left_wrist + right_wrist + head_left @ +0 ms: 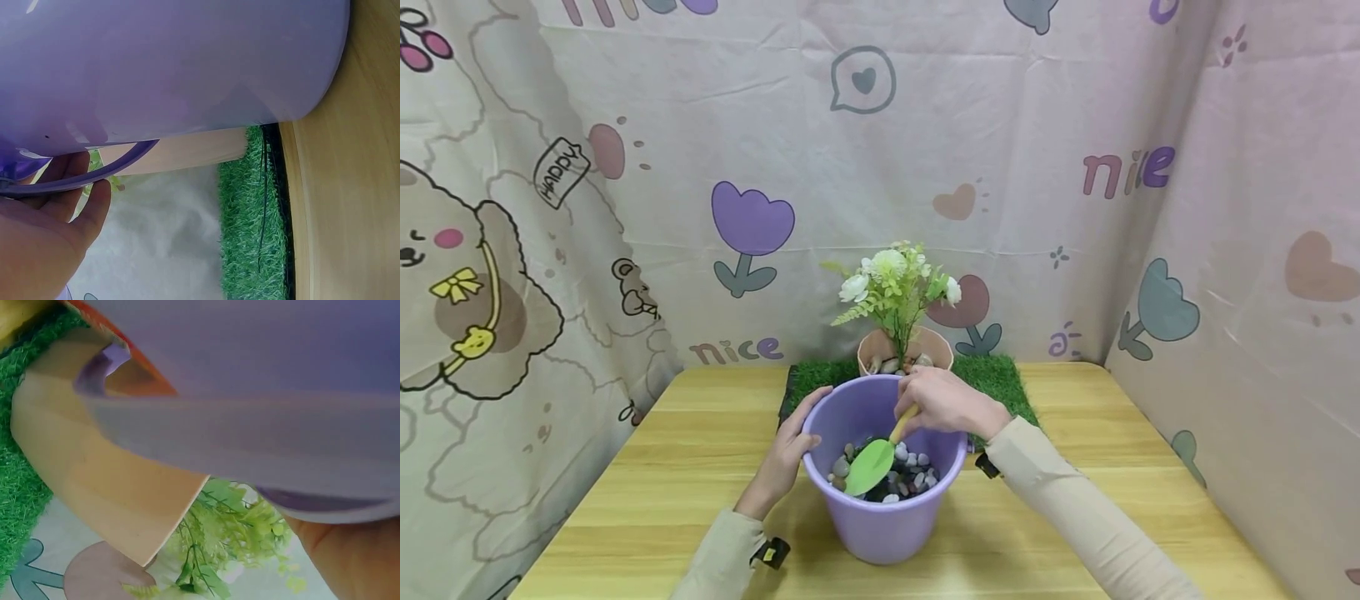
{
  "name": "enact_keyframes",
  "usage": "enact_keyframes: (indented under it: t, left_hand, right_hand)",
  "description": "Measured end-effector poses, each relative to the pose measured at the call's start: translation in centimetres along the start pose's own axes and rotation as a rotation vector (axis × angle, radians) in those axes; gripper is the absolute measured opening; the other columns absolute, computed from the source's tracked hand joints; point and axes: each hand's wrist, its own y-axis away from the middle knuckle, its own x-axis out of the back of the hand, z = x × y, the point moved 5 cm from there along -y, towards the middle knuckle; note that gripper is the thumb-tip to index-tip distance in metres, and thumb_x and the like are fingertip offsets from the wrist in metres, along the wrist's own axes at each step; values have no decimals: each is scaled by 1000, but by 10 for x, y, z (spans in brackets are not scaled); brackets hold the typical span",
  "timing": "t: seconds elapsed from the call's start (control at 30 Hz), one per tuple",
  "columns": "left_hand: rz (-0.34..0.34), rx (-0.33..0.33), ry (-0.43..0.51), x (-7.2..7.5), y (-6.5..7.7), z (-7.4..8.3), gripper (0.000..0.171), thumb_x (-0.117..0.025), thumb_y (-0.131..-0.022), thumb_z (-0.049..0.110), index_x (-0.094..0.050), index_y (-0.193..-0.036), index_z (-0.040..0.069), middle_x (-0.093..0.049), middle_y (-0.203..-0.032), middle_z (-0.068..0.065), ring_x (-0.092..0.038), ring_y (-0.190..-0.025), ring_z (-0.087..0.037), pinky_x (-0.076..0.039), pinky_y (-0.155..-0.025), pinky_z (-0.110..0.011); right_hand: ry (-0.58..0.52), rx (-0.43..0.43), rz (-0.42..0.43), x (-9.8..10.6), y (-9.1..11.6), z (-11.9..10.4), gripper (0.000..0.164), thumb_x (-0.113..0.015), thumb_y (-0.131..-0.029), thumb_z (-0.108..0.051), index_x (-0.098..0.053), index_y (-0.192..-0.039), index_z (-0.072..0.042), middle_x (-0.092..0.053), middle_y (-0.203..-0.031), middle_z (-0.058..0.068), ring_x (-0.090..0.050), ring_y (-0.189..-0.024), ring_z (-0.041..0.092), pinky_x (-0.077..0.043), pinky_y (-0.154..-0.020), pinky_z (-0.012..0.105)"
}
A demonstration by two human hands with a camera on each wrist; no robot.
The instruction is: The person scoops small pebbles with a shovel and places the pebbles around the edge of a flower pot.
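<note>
A purple bucket (887, 525) stands upright on the wooden table, with dark and pale pebbles (913, 482) lying inside it. My left hand (784, 458) grips the bucket's left rim, its thumb over the edge. In the left wrist view, fingers (94, 209) of that hand lie beside the bucket's curved purple handle (119, 164). Over the far right of the rim, my right hand (947, 404) holds a small trowel (871, 468) by its yellow handle. The trowel's green blade points down to the left, close over the pebbles.
Behind the bucket, a pink flowerpot (942, 342) with pebbles and white artificial flowers (891, 279) stands on a green turf mat (1000, 383). Bare wooden tabletop (647, 500) extends on both sides. A printed cloth (820, 167) hangs at the back and sides.
</note>
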Motion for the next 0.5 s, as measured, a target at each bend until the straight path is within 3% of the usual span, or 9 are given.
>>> enact_keyframes:
  t: [0.5]
  left_hand:
    - [3, 2, 0, -1, -1, 1, 70, -40, -83, 7, -34, -152, 16, -41, -151, -16, -49, -127, -42, -48, -94, -40]
  right_hand:
    - [25, -62, 55, -6, -2, -3, 24, -78, -74, -49, -80, -88, -30, -66, -85, -14, -50, -84, 10, -43, -71, 28]
